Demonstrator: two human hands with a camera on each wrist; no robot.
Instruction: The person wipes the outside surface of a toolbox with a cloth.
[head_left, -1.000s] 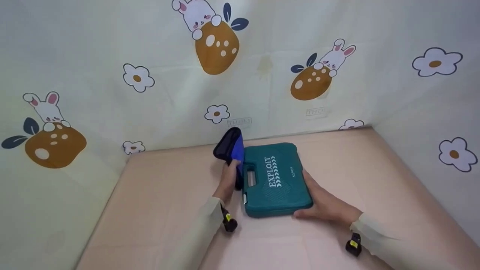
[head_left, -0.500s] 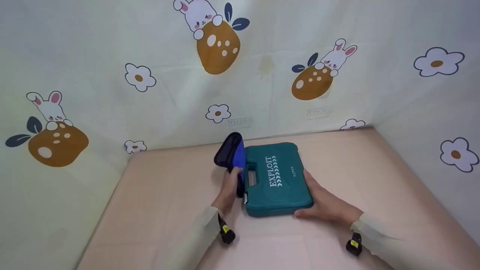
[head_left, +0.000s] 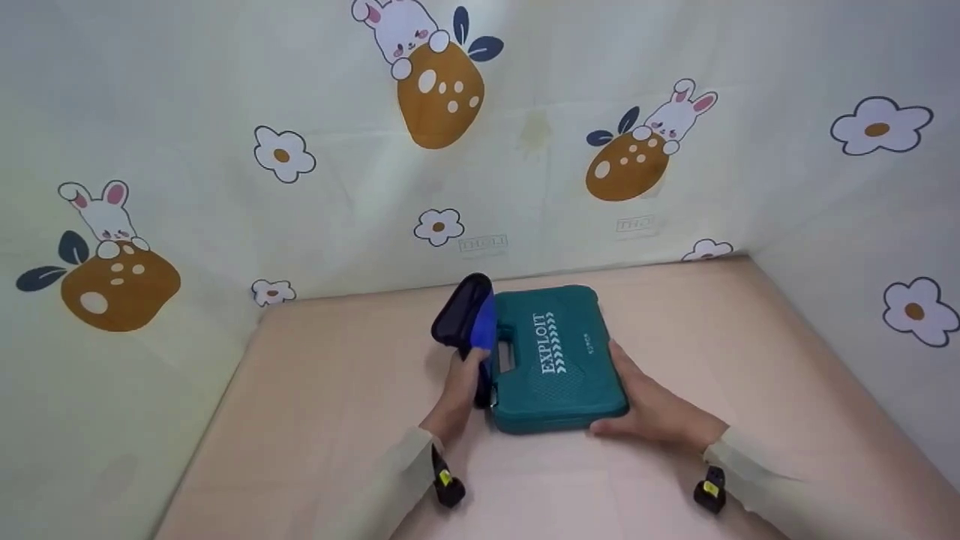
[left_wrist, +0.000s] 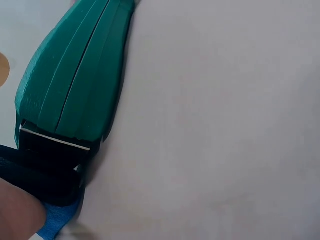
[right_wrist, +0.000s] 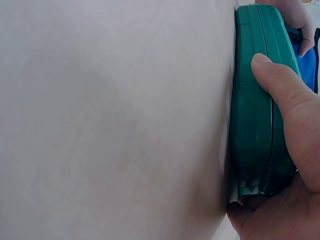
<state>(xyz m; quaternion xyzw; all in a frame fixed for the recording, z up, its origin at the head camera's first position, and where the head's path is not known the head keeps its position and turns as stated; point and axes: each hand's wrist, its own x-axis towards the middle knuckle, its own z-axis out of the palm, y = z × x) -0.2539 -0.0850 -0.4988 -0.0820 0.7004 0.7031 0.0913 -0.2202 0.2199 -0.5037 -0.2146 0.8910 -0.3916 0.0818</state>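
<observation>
A teal hard plastic tool case with "EXPLOIT" in white lies flat on the table, its handle facing left. My right hand grips its near right corner. In the right wrist view the thumb lies along the near side and the fingers are around the right side. My left hand holds a blue and black thing, wide and dark-rimmed at its far end, upright against the handle side. In the left wrist view its black edge is beside the case's latch.
A pinkish cloth covers the table. Pale curtains printed with rabbits and flowers enclose the back and both sides. A small black wrist camera is strapped to the left wrist, another wrist camera to the right.
My left hand has slid the blue and black thing toward me along the case's handle side. My right hand keeps its hold, and the case stays nearly in place.
</observation>
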